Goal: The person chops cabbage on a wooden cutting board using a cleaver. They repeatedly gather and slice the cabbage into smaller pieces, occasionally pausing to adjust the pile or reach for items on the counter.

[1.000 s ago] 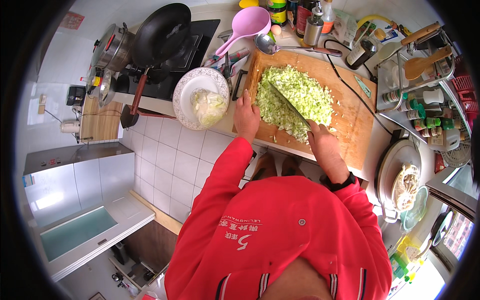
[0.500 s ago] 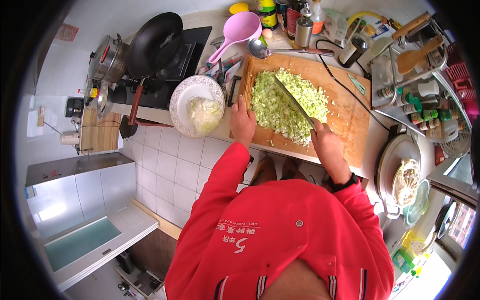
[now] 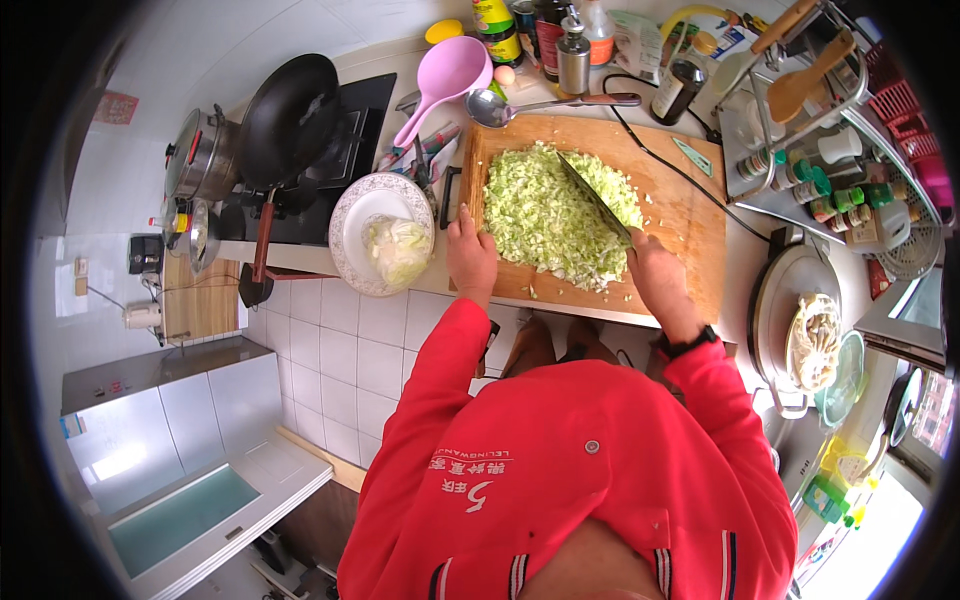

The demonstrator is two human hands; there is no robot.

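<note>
A large heap of finely chopped pale green cabbage (image 3: 545, 220) covers the left and middle of a wooden cutting board (image 3: 685, 225). My right hand (image 3: 660, 278) is closed round the handle of a kitchen knife (image 3: 592, 195). The dark blade slants away to the far left, its edge down among the cabbage bits. At the board's near left corner, my left hand (image 3: 471, 260) grips the edge; some fingertips are hidden. Just left of that hand is a patterned white plate (image 3: 347, 225) with a clear bag of cabbage (image 3: 398, 248) on it.
A ladle (image 3: 545, 105), a pink dipper (image 3: 455, 75) and several bottles (image 3: 573, 60) line the board's far side. A black cord (image 3: 655, 150) crosses its far right corner. A wok (image 3: 290, 120) sits on the stove at left; a spice rack (image 3: 800, 160) stands right.
The knife and my right hand have shifted rightward across the cabbage heap. My left hand stays at the board's corner. The whole view has swung slightly, moving the counter left in the picture.
</note>
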